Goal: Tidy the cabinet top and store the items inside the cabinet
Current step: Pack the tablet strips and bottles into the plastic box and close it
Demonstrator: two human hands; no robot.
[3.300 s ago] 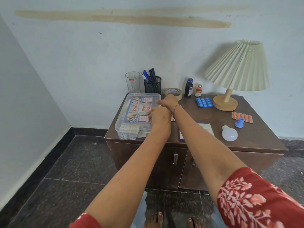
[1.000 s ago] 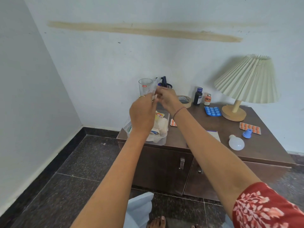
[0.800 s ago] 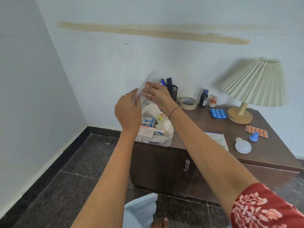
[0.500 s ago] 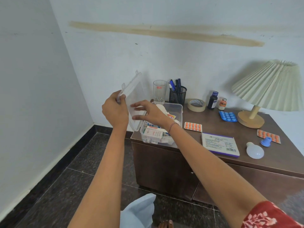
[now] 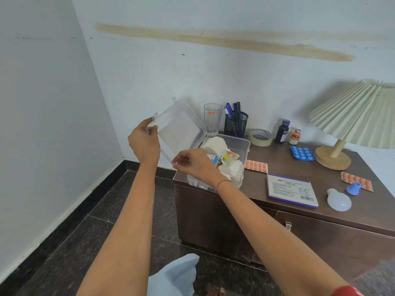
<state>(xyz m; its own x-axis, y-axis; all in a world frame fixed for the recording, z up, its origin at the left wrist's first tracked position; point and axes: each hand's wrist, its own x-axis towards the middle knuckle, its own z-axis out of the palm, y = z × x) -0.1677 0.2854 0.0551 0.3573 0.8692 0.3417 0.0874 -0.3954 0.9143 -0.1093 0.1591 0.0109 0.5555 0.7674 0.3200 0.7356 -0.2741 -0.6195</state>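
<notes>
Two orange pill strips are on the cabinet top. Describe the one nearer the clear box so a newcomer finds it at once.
On the brown cabinet top, look just right of the open clear box, behind the white Faber-Castell box. The orange pill strip lies flat there. The other orange strip sits near the far right edge, by a blue cap.

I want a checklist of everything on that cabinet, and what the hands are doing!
Surface: brown cabinet top, doors shut.
Job's things: clear box open, full of supplies; lid tilted up.
Clutter: glass, pen holder, tape roll, dark bottle, small bottle, blue blister pack, orange blister packs, bulb, Faber-Castell box, lamp.
Hands: left hand grips the lid's far edge; right hand pinches its near corner.
Cables: nothing seen.
Surroundings: white walls, dark floor.
</notes>
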